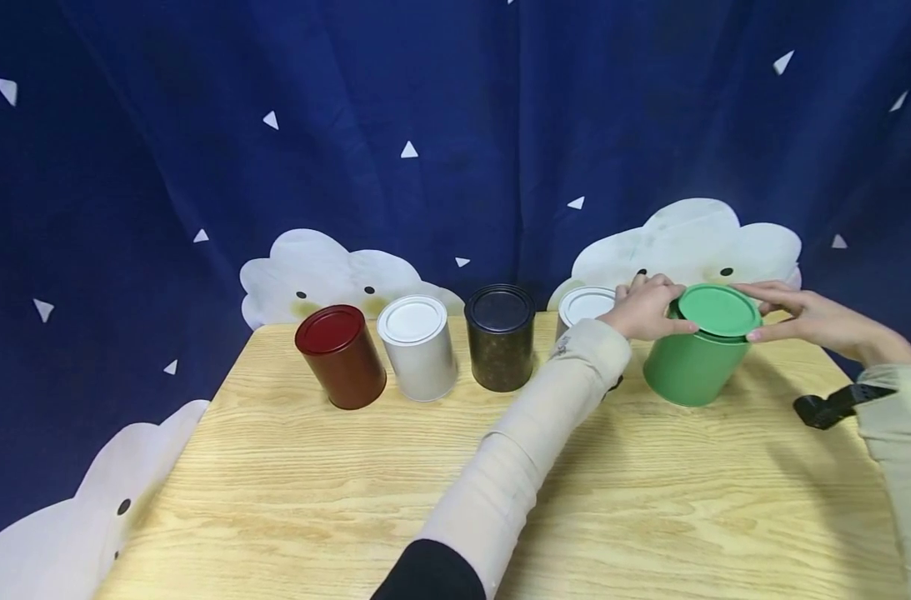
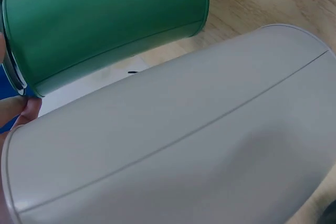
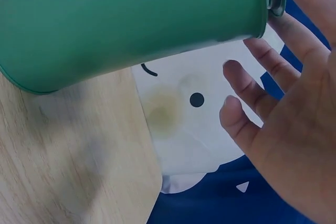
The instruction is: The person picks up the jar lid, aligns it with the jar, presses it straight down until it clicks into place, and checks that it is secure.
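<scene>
A green can (image 1: 691,371) stands near the table's right back corner. Its green lid (image 1: 720,310) sits on top with a dark gap below the rim. At the lid's left edge, my left hand (image 1: 648,308) holds it with thumb and fingers. My right hand (image 1: 818,321) grips the opposite edge between thumb and index finger. The right wrist view shows its other fingers (image 3: 244,124) spread beyond the can. A white can (image 1: 586,306) stands just left of the green one, partly hidden behind my left hand and sleeve; it fills much of the left wrist view.
Left along the back edge stand a black can (image 1: 502,337), another white can (image 1: 417,346) and a dark red can (image 1: 342,357), all lidded. The wooden table (image 1: 335,517) meets a dark blue curtain (image 1: 395,100) with white cloud shapes behind it.
</scene>
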A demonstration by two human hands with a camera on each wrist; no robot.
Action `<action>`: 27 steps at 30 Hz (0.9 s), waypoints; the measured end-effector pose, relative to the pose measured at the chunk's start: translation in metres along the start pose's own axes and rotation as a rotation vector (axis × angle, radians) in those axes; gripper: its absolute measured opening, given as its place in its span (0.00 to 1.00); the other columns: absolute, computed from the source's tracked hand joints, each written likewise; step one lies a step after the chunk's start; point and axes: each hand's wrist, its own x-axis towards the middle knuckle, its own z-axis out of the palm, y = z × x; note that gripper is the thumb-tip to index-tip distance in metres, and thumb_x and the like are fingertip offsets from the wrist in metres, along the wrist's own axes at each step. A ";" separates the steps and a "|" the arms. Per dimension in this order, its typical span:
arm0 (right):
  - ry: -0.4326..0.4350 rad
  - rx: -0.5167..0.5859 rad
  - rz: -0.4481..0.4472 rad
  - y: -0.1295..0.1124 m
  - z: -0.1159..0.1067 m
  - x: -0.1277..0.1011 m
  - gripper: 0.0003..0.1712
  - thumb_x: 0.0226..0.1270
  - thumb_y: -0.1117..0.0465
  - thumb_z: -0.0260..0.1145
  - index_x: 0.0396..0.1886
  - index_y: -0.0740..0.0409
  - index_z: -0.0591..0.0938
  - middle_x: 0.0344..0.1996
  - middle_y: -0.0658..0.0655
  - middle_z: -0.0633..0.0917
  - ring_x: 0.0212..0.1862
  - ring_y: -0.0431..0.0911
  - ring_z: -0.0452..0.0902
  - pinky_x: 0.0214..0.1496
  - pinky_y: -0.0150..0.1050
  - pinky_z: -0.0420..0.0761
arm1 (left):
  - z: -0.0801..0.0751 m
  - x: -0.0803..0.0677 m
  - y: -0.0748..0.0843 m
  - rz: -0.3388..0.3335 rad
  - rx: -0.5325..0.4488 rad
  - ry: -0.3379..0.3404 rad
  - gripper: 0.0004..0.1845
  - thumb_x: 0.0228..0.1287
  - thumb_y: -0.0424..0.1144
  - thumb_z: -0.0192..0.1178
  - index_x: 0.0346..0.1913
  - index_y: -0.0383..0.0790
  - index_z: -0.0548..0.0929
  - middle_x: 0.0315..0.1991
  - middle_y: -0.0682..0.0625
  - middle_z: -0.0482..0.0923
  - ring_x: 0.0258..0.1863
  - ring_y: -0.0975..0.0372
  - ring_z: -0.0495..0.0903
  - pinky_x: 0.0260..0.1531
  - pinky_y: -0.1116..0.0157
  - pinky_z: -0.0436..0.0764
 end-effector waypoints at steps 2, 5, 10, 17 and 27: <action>-0.001 0.012 0.003 0.003 0.001 0.001 0.42 0.58 0.60 0.66 0.70 0.47 0.57 0.52 0.44 0.63 0.44 0.32 0.60 0.46 0.57 0.65 | 0.001 0.001 0.001 -0.003 0.009 -0.008 0.35 0.56 0.65 0.51 0.67 0.62 0.60 0.60 0.66 0.59 0.54 0.70 0.56 0.43 0.69 0.54; -0.017 0.046 -0.008 0.006 0.001 0.001 0.42 0.59 0.62 0.65 0.70 0.50 0.56 0.50 0.36 0.64 0.43 0.26 0.61 0.47 0.58 0.64 | 0.002 0.003 0.002 -0.009 0.020 -0.023 0.35 0.56 0.66 0.51 0.67 0.63 0.59 0.60 0.66 0.59 0.53 0.69 0.57 0.42 0.69 0.54; -0.081 0.050 -0.008 0.008 0.000 0.004 0.42 0.60 0.62 0.63 0.71 0.56 0.53 0.47 0.29 0.64 0.44 0.23 0.61 0.45 0.50 0.68 | 0.002 0.005 0.004 -0.051 0.040 -0.053 0.34 0.56 0.66 0.50 0.66 0.66 0.59 0.53 0.66 0.61 0.47 0.69 0.58 0.40 0.69 0.53; -0.146 0.048 0.030 0.004 -0.005 0.005 0.44 0.62 0.57 0.62 0.72 0.55 0.49 0.45 0.34 0.70 0.44 0.25 0.64 0.46 0.54 0.67 | 0.002 0.007 0.005 -0.070 0.054 -0.061 0.33 0.56 0.66 0.49 0.66 0.66 0.61 0.50 0.66 0.62 0.46 0.69 0.58 0.41 0.69 0.54; -0.050 -0.038 0.081 -0.005 -0.001 0.005 0.40 0.62 0.52 0.62 0.68 0.60 0.58 0.54 0.63 0.63 0.50 0.53 0.61 0.44 0.62 0.65 | 0.002 0.006 0.006 -0.061 0.048 -0.004 0.32 0.54 0.66 0.53 0.63 0.65 0.66 0.49 0.65 0.64 0.44 0.69 0.59 0.39 0.70 0.55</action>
